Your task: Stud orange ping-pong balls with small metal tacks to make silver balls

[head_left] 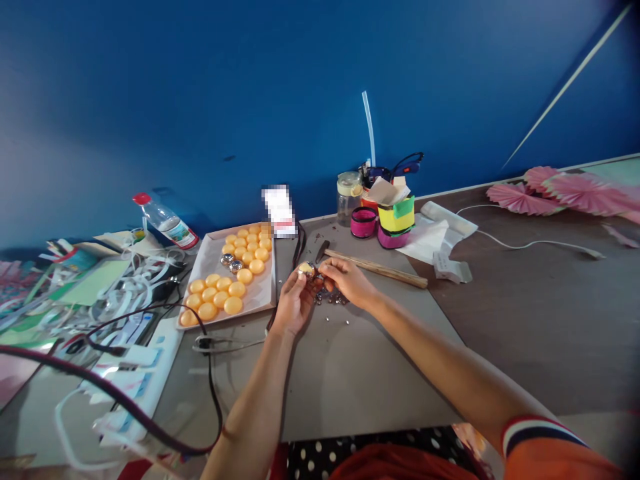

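In the head view, my left hand [294,303] grips an orange ball [306,268] partly covered with shiny silver pieces. My right hand [349,280] is beside the ball, its thumb and fingertips pinched together at the ball's right side. Whatever lies between those fingertips is too small to make out. Below both hands, small shiny pieces [333,298] are scattered on the grey mat [350,373]. To the left stands a shallow white box [270,287] with many orange balls [233,305] and a few silver-covered balls [235,266].
A hammer [377,267] with a wooden handle lies beyond my right hand. Behind it stand a glass jar [349,197], pink tape [363,223] and a yellow container [397,217]. Cables and a power strip [160,353] crowd the left. A bottle [170,223] leans behind the box.
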Tool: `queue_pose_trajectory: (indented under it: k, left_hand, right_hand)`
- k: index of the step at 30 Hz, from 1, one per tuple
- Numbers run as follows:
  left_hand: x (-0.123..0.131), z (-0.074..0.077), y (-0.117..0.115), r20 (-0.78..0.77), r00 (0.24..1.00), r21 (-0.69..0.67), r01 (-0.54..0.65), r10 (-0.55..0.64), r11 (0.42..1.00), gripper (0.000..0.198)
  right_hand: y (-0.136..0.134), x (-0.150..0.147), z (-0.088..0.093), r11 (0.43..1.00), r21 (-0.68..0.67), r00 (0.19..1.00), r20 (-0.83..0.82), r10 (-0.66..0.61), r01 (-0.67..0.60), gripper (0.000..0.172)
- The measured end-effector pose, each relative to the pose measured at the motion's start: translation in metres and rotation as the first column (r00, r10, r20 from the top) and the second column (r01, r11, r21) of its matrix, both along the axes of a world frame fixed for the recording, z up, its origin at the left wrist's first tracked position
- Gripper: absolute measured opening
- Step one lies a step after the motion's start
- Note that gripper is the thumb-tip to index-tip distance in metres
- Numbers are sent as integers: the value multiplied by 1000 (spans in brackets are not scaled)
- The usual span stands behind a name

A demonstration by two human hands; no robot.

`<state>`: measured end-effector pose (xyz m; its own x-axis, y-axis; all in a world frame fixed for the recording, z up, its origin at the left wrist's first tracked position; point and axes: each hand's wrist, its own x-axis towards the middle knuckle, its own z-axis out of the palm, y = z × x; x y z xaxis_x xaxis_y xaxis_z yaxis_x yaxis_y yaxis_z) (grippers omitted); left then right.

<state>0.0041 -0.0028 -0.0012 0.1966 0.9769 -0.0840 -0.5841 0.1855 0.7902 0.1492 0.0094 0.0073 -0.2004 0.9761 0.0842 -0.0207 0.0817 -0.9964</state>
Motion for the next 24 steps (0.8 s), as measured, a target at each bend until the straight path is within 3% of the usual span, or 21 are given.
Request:
queue_pose_trajectory:
  k: [3, 5, 10, 13, 15, 18, 24]
  left_hand:
    - [-6, 2, 2, 43, 999, -56, 25, -23, 998, 30]
    - [-8, 2, 4, 67, 997, -71, 29, -25, 997, 30]
    - [-9, 4, 5, 93, 996, -77, -3, 11, 997, 30]
    - [-8, 4, 5, 85, 996, -60, -16, 21, 998, 29]
    - [-7, 3, 6, 80, 997, -51, -13, 17, 999, 28]
    - [-6, 3, 6, 67, 998, -37, -5, 8, 999, 25]
    - [-7, 5, 5, 57, 998, -38, -13, 15, 999, 31]
  right_hand:
    - [2, 12, 5, 994, 97, 982, 185, 38, -57, 24]
    - [2, 17, 6, 981, 153, 920, 388, 54, -122, 21]
    - [-3, 15, 2, 916, 256, 616, 787, -12, -309, 19]
    - [-5, 6, 0, 892, 266, 426, 900, -94, -365, 20]
    - [-6, 0, -1, 889, 258, 348, 929, -122, -378, 20]
    - [-5, -6, -3, 886, 268, 318, 937, -147, -378, 19]
    - [-4, -2, -2, 888, 312, 350, 917, -189, -339, 22]
